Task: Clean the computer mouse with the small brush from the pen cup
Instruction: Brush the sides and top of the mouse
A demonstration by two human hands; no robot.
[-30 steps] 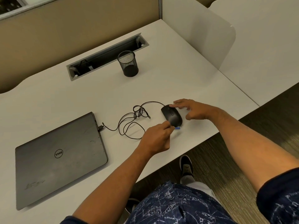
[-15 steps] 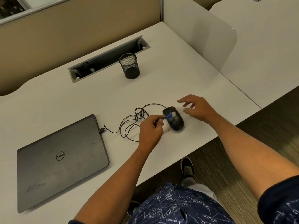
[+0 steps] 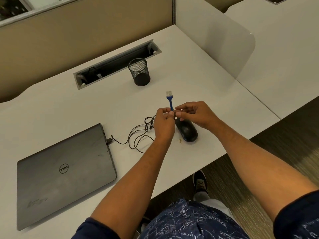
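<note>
A small blue brush (image 3: 170, 100) with pale bristles points up and away, its handle end pinched in my left hand (image 3: 164, 124). My right hand (image 3: 196, 114) hovers just to the right, fingertips almost at the handle's base; I cannot tell whether they touch it. The black wired mouse (image 3: 187, 131) lies on the white desk (image 3: 198, 83) below both hands, with neither hand on it. A few small crumbs (image 3: 180, 140) sit on the desk beside the mouse. The black mesh pen cup (image 3: 139, 71) stands farther back and looks empty.
The mouse's tangled black cable (image 3: 136, 137) runs left to a shut grey laptop (image 3: 63, 173). A cable slot (image 3: 117, 63) is cut into the desk behind the cup. A white divider panel (image 3: 224, 42) stands at the right. The desk's front edge is near the mouse.
My left hand has lifted the brush off the mouse and turned it bristles-up. My right hand has left the mouse and come up beside the brush handle.
</note>
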